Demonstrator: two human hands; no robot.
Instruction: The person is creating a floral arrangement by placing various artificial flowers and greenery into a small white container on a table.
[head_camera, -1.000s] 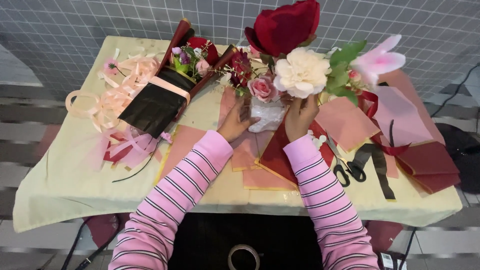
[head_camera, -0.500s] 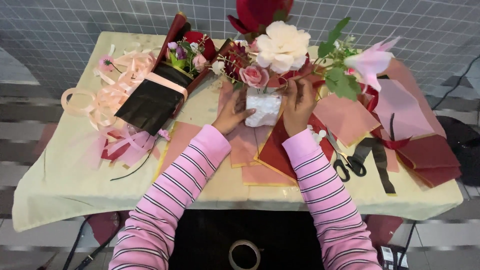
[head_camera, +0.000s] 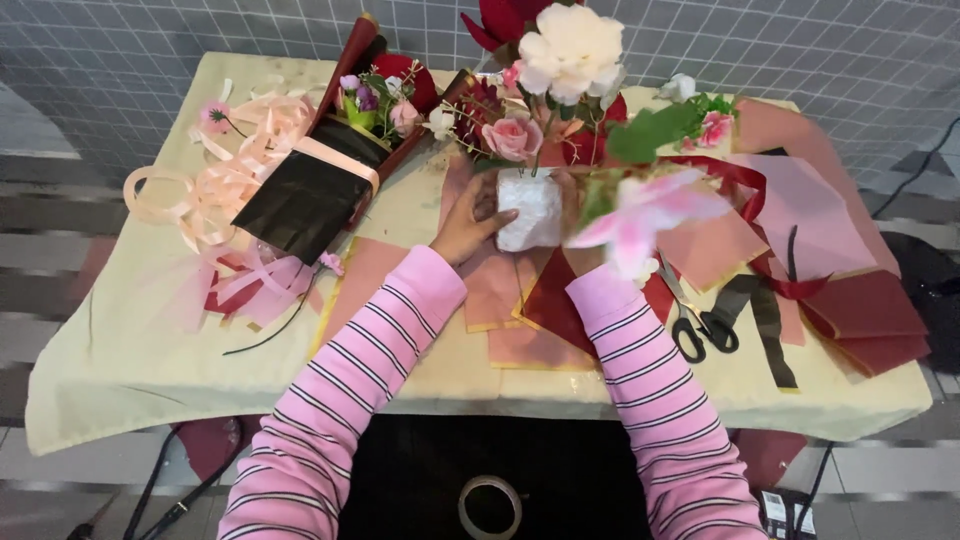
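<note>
- Holding a flower bunch (head_camera: 560, 90) upright by its white wrapped base (head_camera: 530, 210), over the middle of the surface (head_camera: 130, 350) toward its far edge.
- Left hand (head_camera: 470, 215): fingers curled round the left side of the base, thumb on its front; it grips the base.
- Right hand: almost wholly hidden behind a blurred pink bloom (head_camera: 645, 215) in the foreground; cannot tell whether it is closed on the base or only steadying it. Right sleeve (head_camera: 640, 370) leads up to that spot.
- Step in hand, as a judgement: the stems are gathered and held as one bundle above the stacked paper sheets (head_camera: 520, 300) lying just under the hands.
- Next move would call for keeping the base firmly gripped and the heads upright, since the large white flower (head_camera: 570, 45) sits top-heavy.
- Around: black-wrapped bouquet (head_camera: 315, 185) lies at the far left; a pink ribbon tangle (head_camera: 220, 180) sits by the left edge.
- Scissors (head_camera: 700, 320) lie right of the right sleeve, near the front edge, beside a dark ribbon (head_camera: 775, 320).
- Pink and dark red sheets (head_camera: 860, 310) pile up at the right edge.
- In the way: the pink bloom blocks sight of the right hand, and loose sheets crowd the area below the bundle.
- Tape roll (head_camera: 490, 505) lies low, in front of the surface.
</note>
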